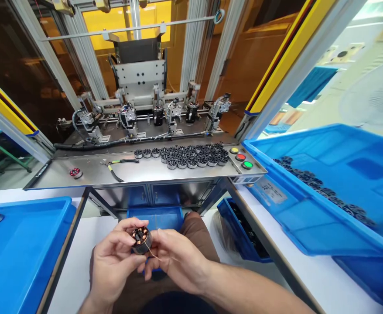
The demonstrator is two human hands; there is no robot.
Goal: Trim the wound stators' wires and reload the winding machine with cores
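On a factory bench before a winding machine [152, 100], with many black cores [191, 156] along the steel shelf's far edge, the left hand [113, 261] and right hand [175, 257] both pinch one copper-wound core [141, 240] at the bench's near edge.

Wound stator [141, 240] between both hands [145, 257]

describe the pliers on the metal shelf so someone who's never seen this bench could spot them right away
Find the steel shelf fronting the winding machine. Left of the cluster of dark stators lie the pliers, handles splayed. They are the only long, thin tool there, with black and yellow-green grips.
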